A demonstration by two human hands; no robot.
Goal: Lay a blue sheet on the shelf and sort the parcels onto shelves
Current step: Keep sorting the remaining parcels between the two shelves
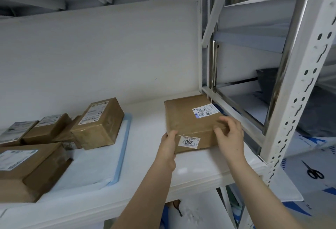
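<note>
Parcels (16, 172) at left are cut off by the frame edge. The shipping label (206, 110) on the brown parcel (189, 125) is blurred beyond reading. A dark bag (267, 81) is half hidden behind the rack upright (298, 86).

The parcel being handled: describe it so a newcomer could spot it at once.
At the right end of the white shelf, beside the perforated upright, lies a flat brown parcel, gripped by the left hand and right hand. Unlike the boxes on the blue-edged sheet at left, its front face carries a sticker reading 300.
</note>
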